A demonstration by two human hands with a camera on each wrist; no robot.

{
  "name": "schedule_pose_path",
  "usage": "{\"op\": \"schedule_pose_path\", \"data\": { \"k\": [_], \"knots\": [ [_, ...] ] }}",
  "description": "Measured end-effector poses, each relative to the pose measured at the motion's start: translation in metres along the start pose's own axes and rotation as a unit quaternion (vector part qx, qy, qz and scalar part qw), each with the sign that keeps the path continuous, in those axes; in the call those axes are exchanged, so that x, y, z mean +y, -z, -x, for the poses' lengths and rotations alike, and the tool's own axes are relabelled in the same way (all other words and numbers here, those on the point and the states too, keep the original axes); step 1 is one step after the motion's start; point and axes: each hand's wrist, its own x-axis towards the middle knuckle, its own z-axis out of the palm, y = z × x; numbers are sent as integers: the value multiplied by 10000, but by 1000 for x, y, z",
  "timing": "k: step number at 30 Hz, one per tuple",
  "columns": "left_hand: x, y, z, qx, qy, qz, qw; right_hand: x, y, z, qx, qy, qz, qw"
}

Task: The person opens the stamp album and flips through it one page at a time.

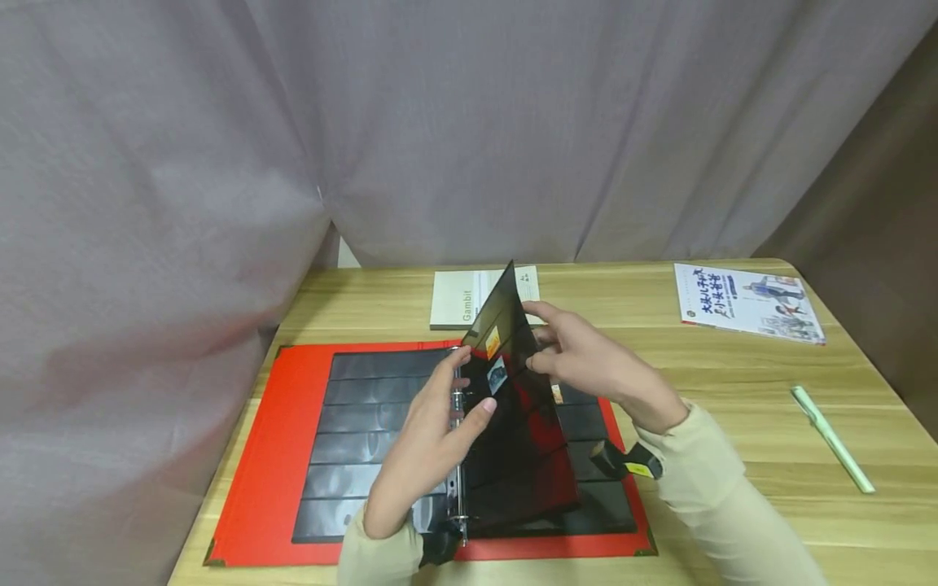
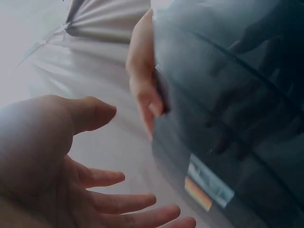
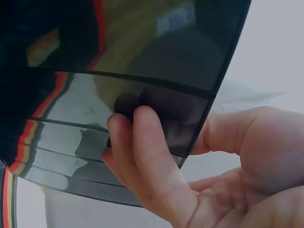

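A red ring-bound stamp album (image 1: 256, 456) lies spread on the table, with black pocket pages on both sides of its metal rings (image 1: 456, 488). One black page (image 1: 520, 464) stands raised and tilted from the rings. My right hand (image 1: 593, 362) pinches its outer edge, thumb on one face and fingers on the other in the right wrist view. Facing the raised page, my left hand (image 1: 428, 431) has its fingers spread and grips nothing. Two small stamps show in that page: a bluish one (image 1: 497, 376) and an orange one (image 1: 493, 342).
Behind the album lies a pale "Gambit" notepad (image 1: 449, 299), partly covered by the raised page. A picture booklet (image 1: 751, 301) sits at the back right, and a light green pen (image 1: 831, 439) lies toward the right edge. Grey curtain (image 1: 469, 130) hangs behind the table.
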Motion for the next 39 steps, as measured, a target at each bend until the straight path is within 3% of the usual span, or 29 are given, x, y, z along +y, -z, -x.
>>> {"op": "schedule_pose_path", "data": {
  "k": [8,15,23,31,39],
  "knots": [
    [11,-5,-9,-84,45,85,9999,-17,-13,-9,-18,-73,-149,9999],
    [14,-3,-13,211,64,118,9997,-28,-22,-19,33,-43,-133,9999],
    [11,9,-8,542,295,201,9979,-34,-37,-25,-340,76,-325,9989],
    [6,20,-1,742,385,255,9962,-30,-45,-24,-944,641,-143,9934],
    [6,30,2,922,393,307,9945,-26,-43,-26,-1047,790,14,9914]
  ]
}}
